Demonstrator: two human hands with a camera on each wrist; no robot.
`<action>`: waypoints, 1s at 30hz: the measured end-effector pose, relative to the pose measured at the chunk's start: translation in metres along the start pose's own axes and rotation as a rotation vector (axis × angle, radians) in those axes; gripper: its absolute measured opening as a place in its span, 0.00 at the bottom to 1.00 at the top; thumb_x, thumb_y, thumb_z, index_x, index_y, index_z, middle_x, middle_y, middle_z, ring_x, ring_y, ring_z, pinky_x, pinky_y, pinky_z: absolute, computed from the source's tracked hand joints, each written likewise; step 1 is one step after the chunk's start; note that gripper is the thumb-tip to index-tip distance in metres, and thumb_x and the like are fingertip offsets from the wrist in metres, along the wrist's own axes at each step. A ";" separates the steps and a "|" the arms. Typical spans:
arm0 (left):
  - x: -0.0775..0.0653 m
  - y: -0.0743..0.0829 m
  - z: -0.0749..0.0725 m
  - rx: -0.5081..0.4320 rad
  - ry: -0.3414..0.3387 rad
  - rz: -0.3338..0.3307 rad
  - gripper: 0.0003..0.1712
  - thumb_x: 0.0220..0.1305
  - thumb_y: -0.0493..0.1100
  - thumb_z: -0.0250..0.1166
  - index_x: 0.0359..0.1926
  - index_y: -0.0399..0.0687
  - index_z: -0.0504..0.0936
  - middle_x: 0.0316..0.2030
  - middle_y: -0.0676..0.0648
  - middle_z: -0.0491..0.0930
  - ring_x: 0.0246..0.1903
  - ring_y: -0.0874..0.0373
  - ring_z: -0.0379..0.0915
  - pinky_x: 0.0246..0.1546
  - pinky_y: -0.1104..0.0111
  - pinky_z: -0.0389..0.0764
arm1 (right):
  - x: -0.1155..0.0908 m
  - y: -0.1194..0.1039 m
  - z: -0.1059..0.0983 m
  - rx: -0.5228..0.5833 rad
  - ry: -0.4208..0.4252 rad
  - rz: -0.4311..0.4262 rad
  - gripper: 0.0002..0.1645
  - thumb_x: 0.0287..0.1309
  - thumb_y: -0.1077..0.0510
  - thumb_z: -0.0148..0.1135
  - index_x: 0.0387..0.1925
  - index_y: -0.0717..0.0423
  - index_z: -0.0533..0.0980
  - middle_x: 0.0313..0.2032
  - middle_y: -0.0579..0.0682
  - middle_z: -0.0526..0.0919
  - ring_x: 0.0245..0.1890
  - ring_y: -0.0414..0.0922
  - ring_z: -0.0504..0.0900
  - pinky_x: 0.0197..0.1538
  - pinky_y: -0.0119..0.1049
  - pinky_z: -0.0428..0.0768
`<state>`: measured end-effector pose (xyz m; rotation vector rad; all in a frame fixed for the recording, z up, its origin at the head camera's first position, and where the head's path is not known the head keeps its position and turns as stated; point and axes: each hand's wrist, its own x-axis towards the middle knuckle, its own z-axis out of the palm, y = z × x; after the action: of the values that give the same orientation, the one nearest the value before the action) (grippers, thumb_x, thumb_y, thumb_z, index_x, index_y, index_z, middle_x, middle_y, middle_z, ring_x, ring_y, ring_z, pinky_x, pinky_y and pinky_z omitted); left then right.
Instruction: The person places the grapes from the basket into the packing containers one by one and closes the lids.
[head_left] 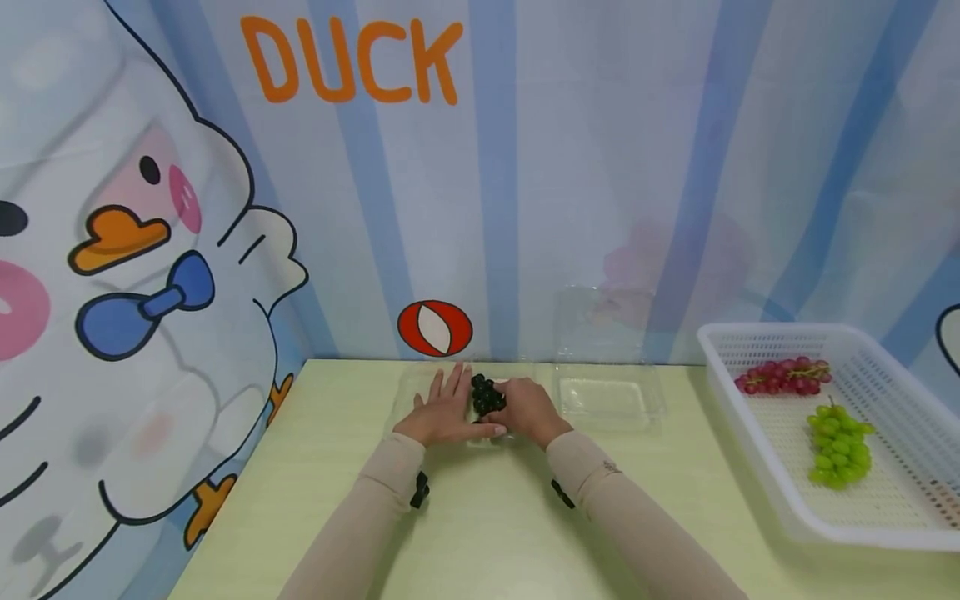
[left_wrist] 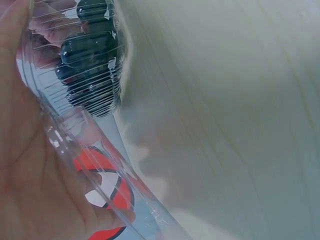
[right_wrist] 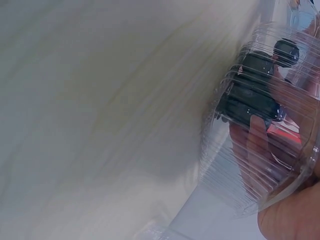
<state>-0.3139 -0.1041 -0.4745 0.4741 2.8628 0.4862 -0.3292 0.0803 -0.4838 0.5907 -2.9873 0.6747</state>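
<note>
A bunch of dark grapes (head_left: pixel 486 396) sits in an open clear plastic container (right_wrist: pixel 225 165) at the far middle of the table. My right hand (head_left: pixel 528 408) reaches into the container, with curled fingers holding the bunch from its right side. Through the ribbed plastic wall in the right wrist view, fingers (right_wrist: pixel 257 137) show against the dark grapes (right_wrist: pixel 250 100). My left hand (head_left: pixel 446 415) lies spread at the container's left, fingers straight and thumb pointing right along the near side. In the left wrist view its palm (left_wrist: pixel 35 175) is against the clear plastic edge.
A second clear plastic container (head_left: pixel 607 396) stands right of the hands, its lid (head_left: pixel 600 325) raised against the striped backdrop. On the table's right, a white basket (head_left: pixel 757 433) holds red grapes (head_left: pixel 783 377) and green grapes (head_left: pixel 840 446).
</note>
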 end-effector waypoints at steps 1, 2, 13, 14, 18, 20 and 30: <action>0.000 0.000 0.000 0.001 -0.002 -0.001 0.72 0.52 0.85 0.57 0.83 0.52 0.35 0.82 0.49 0.31 0.80 0.38 0.26 0.68 0.26 0.44 | 0.000 0.000 0.000 -0.002 -0.001 0.000 0.38 0.54 0.45 0.77 0.61 0.61 0.79 0.56 0.58 0.85 0.53 0.55 0.85 0.56 0.47 0.82; 0.000 -0.001 0.001 0.002 -0.001 0.000 0.72 0.52 0.85 0.57 0.83 0.52 0.35 0.82 0.49 0.31 0.80 0.38 0.26 0.68 0.26 0.44 | 0.000 -0.001 0.000 -0.001 -0.003 0.004 0.38 0.55 0.44 0.77 0.61 0.60 0.79 0.56 0.58 0.85 0.53 0.55 0.85 0.56 0.47 0.82; 0.001 -0.004 0.006 0.020 0.003 0.002 0.73 0.51 0.87 0.55 0.83 0.53 0.35 0.82 0.50 0.31 0.80 0.38 0.26 0.68 0.27 0.46 | -0.004 -0.006 -0.001 -0.014 -0.012 0.024 0.39 0.54 0.44 0.77 0.62 0.62 0.79 0.57 0.59 0.84 0.54 0.55 0.84 0.58 0.47 0.81; 0.001 -0.004 0.006 0.022 0.004 0.003 0.73 0.51 0.87 0.55 0.83 0.53 0.34 0.82 0.50 0.30 0.80 0.38 0.26 0.68 0.27 0.46 | -0.004 -0.006 -0.001 -0.013 -0.012 0.025 0.39 0.54 0.44 0.77 0.62 0.61 0.79 0.57 0.59 0.84 0.54 0.56 0.84 0.58 0.47 0.81; 0.001 -0.005 0.005 0.017 0.002 0.006 0.73 0.52 0.87 0.55 0.83 0.53 0.34 0.82 0.49 0.30 0.80 0.38 0.26 0.67 0.27 0.46 | -0.004 -0.006 -0.002 -0.015 -0.009 0.022 0.39 0.54 0.44 0.77 0.62 0.61 0.79 0.57 0.59 0.84 0.54 0.55 0.85 0.57 0.47 0.82; 0.001 -0.005 0.004 0.014 0.000 0.005 0.73 0.52 0.86 0.55 0.83 0.53 0.34 0.82 0.49 0.30 0.80 0.38 0.26 0.68 0.27 0.46 | -0.003 -0.006 -0.002 -0.013 -0.006 0.016 0.39 0.54 0.44 0.77 0.62 0.61 0.79 0.56 0.59 0.84 0.53 0.55 0.85 0.56 0.47 0.82; 0.002 -0.004 0.002 0.005 -0.002 0.012 0.73 0.52 0.86 0.56 0.82 0.54 0.33 0.82 0.49 0.31 0.80 0.38 0.25 0.67 0.26 0.46 | -0.002 -0.005 -0.003 -0.001 -0.011 0.025 0.40 0.54 0.43 0.77 0.62 0.61 0.79 0.57 0.58 0.84 0.55 0.55 0.84 0.58 0.48 0.81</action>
<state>-0.3167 -0.1062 -0.4779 0.4930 2.8613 0.4797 -0.3261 0.0782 -0.4794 0.5599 -3.0103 0.6733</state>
